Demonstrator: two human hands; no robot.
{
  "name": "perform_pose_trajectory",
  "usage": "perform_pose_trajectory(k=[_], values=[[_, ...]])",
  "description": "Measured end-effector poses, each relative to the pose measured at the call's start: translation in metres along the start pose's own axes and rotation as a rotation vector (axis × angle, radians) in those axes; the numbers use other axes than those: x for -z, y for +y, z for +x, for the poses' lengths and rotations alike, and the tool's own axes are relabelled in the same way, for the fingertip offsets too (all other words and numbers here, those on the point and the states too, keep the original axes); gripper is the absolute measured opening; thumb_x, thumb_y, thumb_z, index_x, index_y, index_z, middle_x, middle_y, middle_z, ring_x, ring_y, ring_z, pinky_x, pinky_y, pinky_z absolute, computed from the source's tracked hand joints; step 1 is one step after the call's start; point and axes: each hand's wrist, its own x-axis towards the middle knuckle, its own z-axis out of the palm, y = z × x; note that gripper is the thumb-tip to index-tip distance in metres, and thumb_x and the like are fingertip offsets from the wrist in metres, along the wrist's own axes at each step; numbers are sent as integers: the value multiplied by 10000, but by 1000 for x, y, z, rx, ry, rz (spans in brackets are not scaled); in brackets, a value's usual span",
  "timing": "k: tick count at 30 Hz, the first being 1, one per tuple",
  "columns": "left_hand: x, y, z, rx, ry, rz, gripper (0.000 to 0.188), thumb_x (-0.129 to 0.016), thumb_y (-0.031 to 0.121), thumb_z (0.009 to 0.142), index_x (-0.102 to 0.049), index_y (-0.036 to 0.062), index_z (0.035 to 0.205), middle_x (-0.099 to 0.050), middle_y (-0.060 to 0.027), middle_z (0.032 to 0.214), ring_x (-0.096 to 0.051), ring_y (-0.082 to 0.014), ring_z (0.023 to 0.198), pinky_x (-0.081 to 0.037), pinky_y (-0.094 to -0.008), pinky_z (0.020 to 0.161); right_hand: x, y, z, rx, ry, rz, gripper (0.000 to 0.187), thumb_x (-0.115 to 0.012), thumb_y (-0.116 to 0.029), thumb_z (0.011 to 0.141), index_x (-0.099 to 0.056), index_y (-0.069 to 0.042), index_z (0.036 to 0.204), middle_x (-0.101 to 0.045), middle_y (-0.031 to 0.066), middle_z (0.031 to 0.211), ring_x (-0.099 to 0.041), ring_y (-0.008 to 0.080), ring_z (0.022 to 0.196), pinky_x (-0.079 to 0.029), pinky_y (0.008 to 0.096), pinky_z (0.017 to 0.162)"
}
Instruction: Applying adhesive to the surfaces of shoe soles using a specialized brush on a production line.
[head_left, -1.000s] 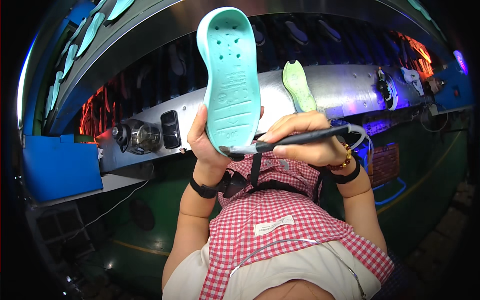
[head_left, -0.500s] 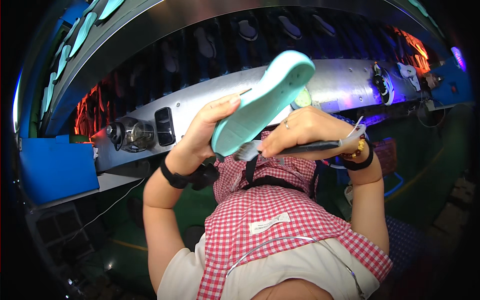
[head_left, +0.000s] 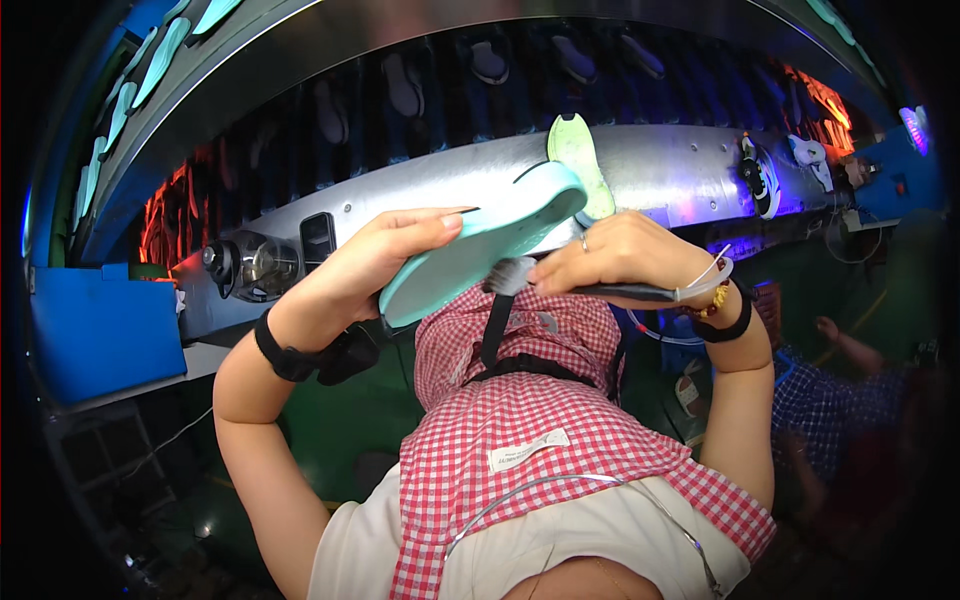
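Observation:
A teal foam shoe sole (head_left: pixel 440 265) is gripped at its left edge by my left hand (head_left: pixel 395 245), thumb on the near face and the other fingers mostly hidden behind. It slants from lower left to upper right, tipped so its inner face is seen at a shallow angle. My right hand (head_left: pixel 630 255) pinches a flat brush (head_left: pixel 512 274) with pale bristles, darker at the tips, and a dark handle running back under the palm. The bristles are beside the sole's right edge; whether they touch it I cannot tell. A yellow-green sole (head_left: pixel 580 165) lies on the metal bench (head_left: pixel 670 165) beyond.
At the bench's left stand a clear jar-like container (head_left: pixel 262 268) with a black top and a black tray (head_left: pixel 318 238). A black-and-white shoe part (head_left: pixel 762 178) lies at the right. Behind, a dark rack (head_left: pixel 450 85) carries several soles, with an orange glow at both ends. A person (head_left: pixel 815 400) is at lower right.
My left hand and the teal sole have moved left, and the sole has tipped to a flatter angle. The brush has shifted from its lower end toward mid-length. More of the yellow-green sole shows.

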Motion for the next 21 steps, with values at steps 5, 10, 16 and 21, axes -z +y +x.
perform_pose_trajectory(k=[5, 10, 16, 21], values=[[2, -7, -1, -77, 76, -118, 425, -539, 265, 835, -490, 7, 1169, -576, -87, 1025, -566, -109, 852, -455, -216, 722, -2, 12, -6, -12, 251, -42, 182, -621, -36, 714, -622, -27, 895, -636, 121, 908, -624, 249, 831, -494, 311, 724], [16, -26, 15, -126, 41, -202, 427, -515, 230, 847, -451, -16, 1190, -566, -102, 1036, -574, -128, 869, -468, -232, 747, -2, 15, -17, -294, 54, 177, 210, -646, -74, 725, -623, -1, 920, -636, 133, 890, -616, 214, 851, -475, 284, 764], [-8, -50, 47, -194, -96, -716, 398, -460, 214, 861, -426, -54, 1153, -551, -179, 1047, -587, -227, 899, -494, -331, 792, -35, 23, 2, -354, 478, 580, 207, -624, -57, 742, -626, 19, 935, -640, 98, 831, -594, 115, 726, -472, 225, 663], [-4, -65, 54, -160, -67, -820, 404, -443, 205, 859, -408, -59, 1163, -553, -192, 1028, -593, -276, 900, -521, -399, 755, -38, 59, -7, -378, 849, 394, 151, -580, -50, 777, -625, 21, 903, -624, 75, 717, -568, 87, 572, -447, 190, 545]])
